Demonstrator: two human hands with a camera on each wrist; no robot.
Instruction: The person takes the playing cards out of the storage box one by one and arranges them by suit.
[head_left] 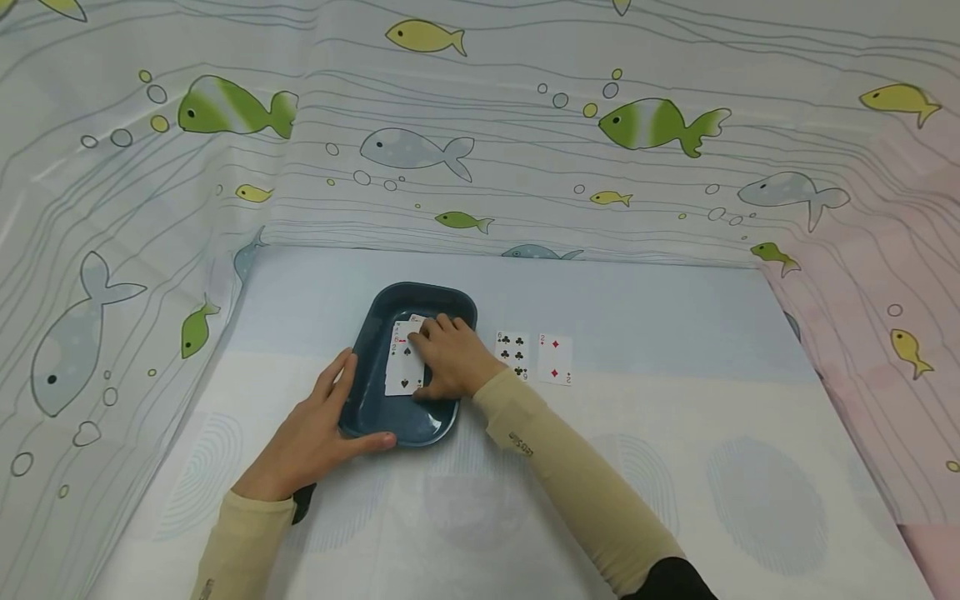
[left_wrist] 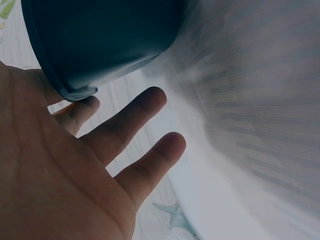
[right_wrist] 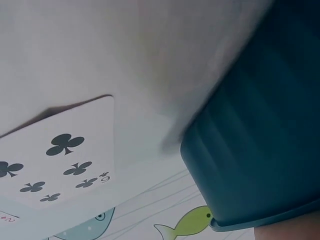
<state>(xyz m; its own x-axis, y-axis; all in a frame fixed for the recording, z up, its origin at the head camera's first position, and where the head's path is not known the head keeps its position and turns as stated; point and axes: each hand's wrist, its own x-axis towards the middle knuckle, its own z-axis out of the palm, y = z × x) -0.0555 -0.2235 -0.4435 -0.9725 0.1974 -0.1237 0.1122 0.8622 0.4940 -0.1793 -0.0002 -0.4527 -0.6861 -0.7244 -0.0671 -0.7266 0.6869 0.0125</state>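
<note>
Resting inside the dark blue tray (head_left: 371, 367), the right hand (head_left: 450, 358) lay on a small pile of playing cards (head_left: 402, 364), fingers curled loosely over them. The left hand (head_left: 318, 433) steadied the tray's near-left rim, fingers straight, thumb along the near edge. Just right of the tray sat a six of clubs (head_left: 512, 353) and a two of diamonds (head_left: 556, 359), side by side on the table (head_left: 675, 467).

The tray (head_left: 375, 333) sits mid-table, hemmed at 9 o'clock by the left hand (head_left: 318, 433) on its rim and filled by the right hand (head_left: 450, 358) on the cards (head_left: 403, 367). At 3 o'clock, two loose cards (head_left: 534, 358) lie near. Bare table (head_left: 675, 467) spreads toward 4 and 6 o'clock; the curtain (head_left: 480, 150) walls 12 o'clock.
</note>
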